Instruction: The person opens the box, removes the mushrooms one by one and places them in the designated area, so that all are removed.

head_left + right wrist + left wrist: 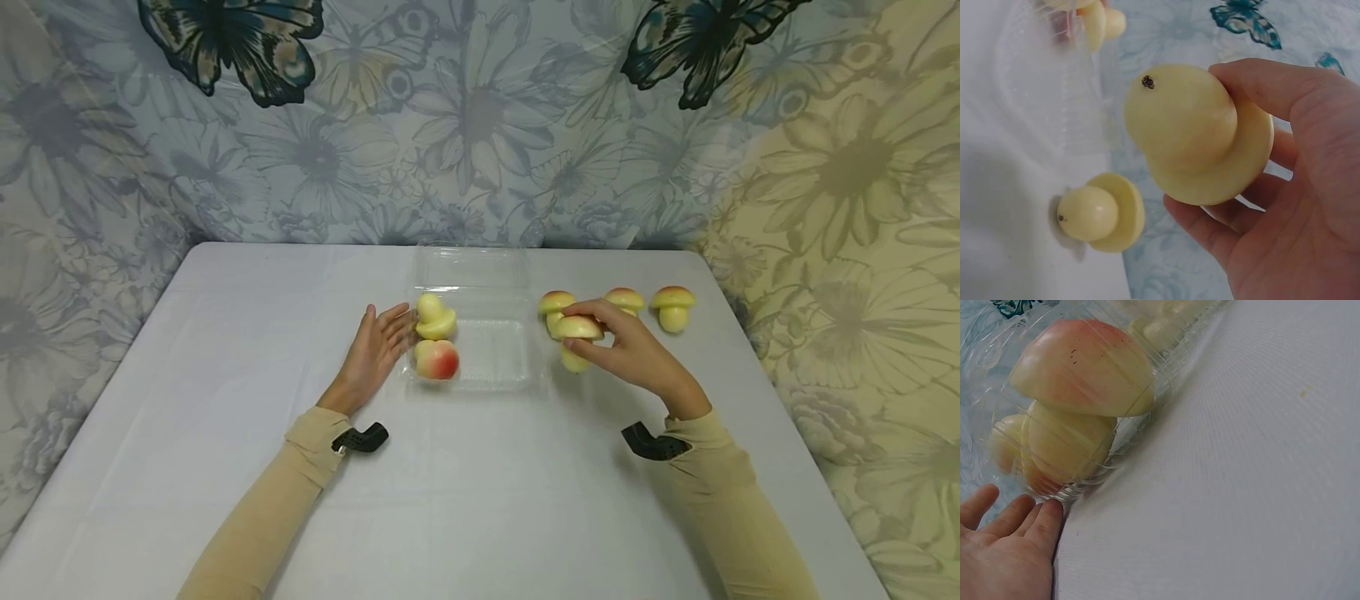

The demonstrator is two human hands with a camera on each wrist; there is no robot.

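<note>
Two packed mushrooms [437, 361] in left part of clear container [497, 354]; three loose mushrooms [673, 310] on table [480, 483], right. Right hand [633, 354] pinches another mushroom [581, 328] outside container. Left hand [371, 348] open, just beside container. Filling apparently partway; lid [472, 268] unclosed.

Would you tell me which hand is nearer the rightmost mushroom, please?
Right: the right hand, holding another mushroom, is just left and in front of the rightmost mushroom; the left hand is farther left, by the clear container.
</note>
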